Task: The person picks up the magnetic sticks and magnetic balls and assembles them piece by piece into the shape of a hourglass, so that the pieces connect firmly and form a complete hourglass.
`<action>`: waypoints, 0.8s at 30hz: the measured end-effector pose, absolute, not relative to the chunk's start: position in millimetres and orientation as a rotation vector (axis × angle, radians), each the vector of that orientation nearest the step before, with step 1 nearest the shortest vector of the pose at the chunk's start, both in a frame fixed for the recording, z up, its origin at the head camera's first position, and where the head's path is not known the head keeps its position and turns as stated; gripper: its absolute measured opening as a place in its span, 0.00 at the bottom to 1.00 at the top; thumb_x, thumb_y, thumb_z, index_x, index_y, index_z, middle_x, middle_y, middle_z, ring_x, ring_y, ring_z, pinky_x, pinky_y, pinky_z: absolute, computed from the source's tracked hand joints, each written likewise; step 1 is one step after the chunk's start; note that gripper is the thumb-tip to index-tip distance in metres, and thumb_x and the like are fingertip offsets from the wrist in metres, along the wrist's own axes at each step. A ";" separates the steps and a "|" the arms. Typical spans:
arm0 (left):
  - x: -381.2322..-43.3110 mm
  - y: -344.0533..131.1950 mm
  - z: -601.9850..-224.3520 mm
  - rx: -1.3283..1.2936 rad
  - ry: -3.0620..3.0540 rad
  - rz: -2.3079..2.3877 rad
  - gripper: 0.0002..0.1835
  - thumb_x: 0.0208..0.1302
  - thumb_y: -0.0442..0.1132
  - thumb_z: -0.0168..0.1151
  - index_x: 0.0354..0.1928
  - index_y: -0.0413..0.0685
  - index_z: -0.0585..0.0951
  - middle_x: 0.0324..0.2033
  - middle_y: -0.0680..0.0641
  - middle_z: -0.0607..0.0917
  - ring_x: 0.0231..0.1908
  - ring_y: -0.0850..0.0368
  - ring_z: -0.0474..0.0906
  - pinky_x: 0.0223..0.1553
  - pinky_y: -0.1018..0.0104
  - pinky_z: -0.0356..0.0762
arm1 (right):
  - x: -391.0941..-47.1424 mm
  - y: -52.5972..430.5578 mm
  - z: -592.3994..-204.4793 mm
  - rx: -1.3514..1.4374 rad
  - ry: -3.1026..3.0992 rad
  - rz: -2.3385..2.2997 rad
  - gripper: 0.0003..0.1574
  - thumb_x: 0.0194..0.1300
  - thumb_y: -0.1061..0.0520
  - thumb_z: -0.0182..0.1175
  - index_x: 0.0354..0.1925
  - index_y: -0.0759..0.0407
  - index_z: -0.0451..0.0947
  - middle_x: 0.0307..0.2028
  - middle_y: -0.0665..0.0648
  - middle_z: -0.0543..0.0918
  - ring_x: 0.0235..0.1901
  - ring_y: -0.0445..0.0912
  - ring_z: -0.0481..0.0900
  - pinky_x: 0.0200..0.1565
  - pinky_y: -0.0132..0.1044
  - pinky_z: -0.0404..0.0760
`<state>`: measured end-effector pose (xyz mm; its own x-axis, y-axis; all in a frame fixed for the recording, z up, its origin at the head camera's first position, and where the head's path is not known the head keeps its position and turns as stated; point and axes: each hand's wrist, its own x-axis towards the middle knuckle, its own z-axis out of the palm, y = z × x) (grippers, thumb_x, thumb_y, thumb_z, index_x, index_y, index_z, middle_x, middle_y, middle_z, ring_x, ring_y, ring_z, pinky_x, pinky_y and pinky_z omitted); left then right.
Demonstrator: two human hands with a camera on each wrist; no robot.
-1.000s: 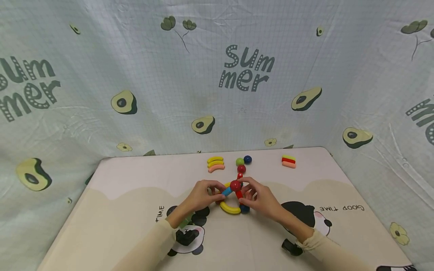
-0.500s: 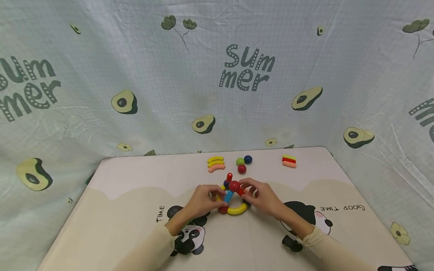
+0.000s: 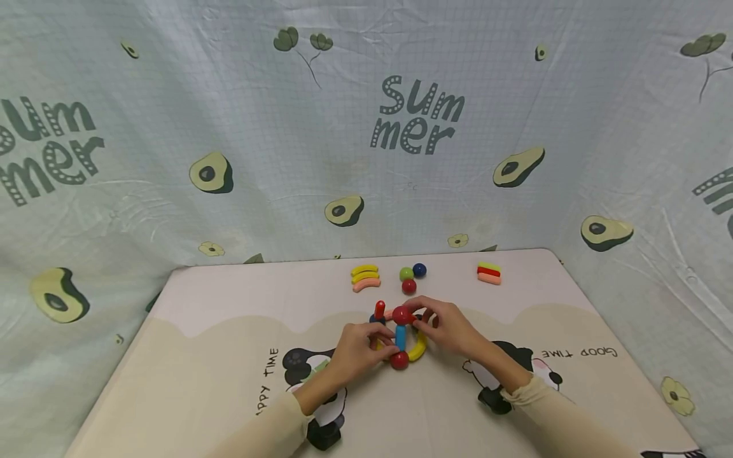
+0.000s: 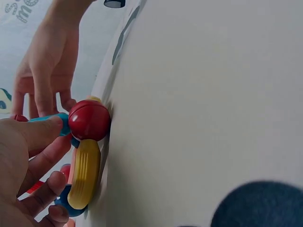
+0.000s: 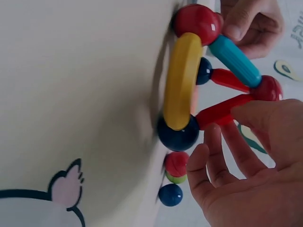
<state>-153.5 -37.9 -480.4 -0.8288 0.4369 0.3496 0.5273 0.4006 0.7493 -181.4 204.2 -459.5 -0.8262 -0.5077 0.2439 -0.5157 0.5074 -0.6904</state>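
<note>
A small frame of toy sticks and balls stands between my hands. Its base has curved yellow sticks (image 3: 418,347), a front red ball (image 3: 399,360) and dark blue balls (image 5: 178,134). A blue stick (image 3: 401,338) rises from the front ball to an upper red ball (image 3: 403,315). My left hand (image 3: 362,352) pinches this blue stick near its lower end. With thumb and fingers, my right hand (image 3: 449,327) holds a slanting red stick (image 5: 220,112) just below the upper ball. Another red stick (image 3: 380,310) stands up at the back left, its top joined to nothing.
Behind the frame lie loose curved sticks (image 3: 365,277), a green ball (image 3: 406,273), a red ball (image 3: 409,286) and a blue ball (image 3: 420,270). Short straight sticks (image 3: 489,273) lie at the back right. A printed cloth (image 3: 286,178) hangs behind the table.
The frame has turned counterclockwise as seen from above: its front red ball came round from the left, the free red stick went left. My left hand moved right, keeping hold of the blue stick.
</note>
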 end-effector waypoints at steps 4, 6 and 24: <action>-154.8 -40.0 -478.4 -0.875 -2.527 -1.428 0.10 0.59 0.38 0.77 0.40 0.42 0.89 0.30 0.53 0.89 0.26 0.62 0.75 0.28 0.74 0.73 | -180.6 206.6 -455.5 0.929 -2.671 1.307 0.27 0.70 0.68 0.62 0.65 0.57 0.75 0.52 0.55 0.85 0.40 0.45 0.83 0.43 0.37 0.84; -157.1 -42.1 -478.2 -0.854 -2.506 -1.435 0.10 0.59 0.38 0.77 0.40 0.42 0.89 0.29 0.54 0.88 0.27 0.61 0.75 0.29 0.73 0.75 | -179.4 206.0 -452.9 0.912 -2.662 1.339 0.26 0.71 0.65 0.62 0.66 0.56 0.75 0.52 0.54 0.85 0.40 0.45 0.83 0.44 0.39 0.85; -182.7 -55.4 -478.1 -0.583 -2.449 -1.429 0.16 0.62 0.36 0.74 0.52 0.45 0.85 0.45 0.44 0.89 0.35 0.47 0.78 0.35 0.62 0.80 | -173.0 187.5 -453.8 0.860 -2.596 1.350 0.24 0.65 0.52 0.73 0.57 0.55 0.80 0.48 0.51 0.85 0.35 0.41 0.80 0.37 0.36 0.84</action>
<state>-182.7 -55.4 -478.1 -0.8897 0.2146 0.4029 0.4563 0.4404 0.7732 -173.0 187.5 -453.8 -0.8371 -0.4383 0.3274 -0.5196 0.4500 -0.7263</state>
